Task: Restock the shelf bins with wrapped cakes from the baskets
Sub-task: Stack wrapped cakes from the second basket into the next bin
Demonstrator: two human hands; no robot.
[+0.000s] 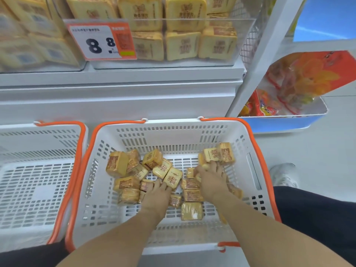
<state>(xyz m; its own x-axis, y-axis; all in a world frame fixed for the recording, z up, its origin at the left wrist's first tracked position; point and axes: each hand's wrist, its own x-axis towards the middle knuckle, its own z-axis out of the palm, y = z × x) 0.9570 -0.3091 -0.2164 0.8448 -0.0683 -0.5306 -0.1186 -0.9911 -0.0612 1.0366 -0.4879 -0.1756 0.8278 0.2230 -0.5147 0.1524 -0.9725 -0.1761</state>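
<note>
Crinkly clear wrap is what my left hand meets first: its fingers reach down among the wrapped cakes near the middle of the basket, and I can't tell whether that grip has closed on one. My right hand curls its fingers onto cakes toward the right side; it looks like a pinch on one or two, though the knuckles hide the contact.

The cakes lie loose on the basket floor, some flat, some on edge. I judge them light and soft, with slippery film, so I'd take each by its two broad faces and squeeze gently rather than crush a corner.

Brown print marks the wrappers, too blurred to read. Above, the clear shelf bin already holds rows of the same cakes. Its orange-edged price tag shows a large 8 and a smaller 8. A second basket stands just to the left.
</note>
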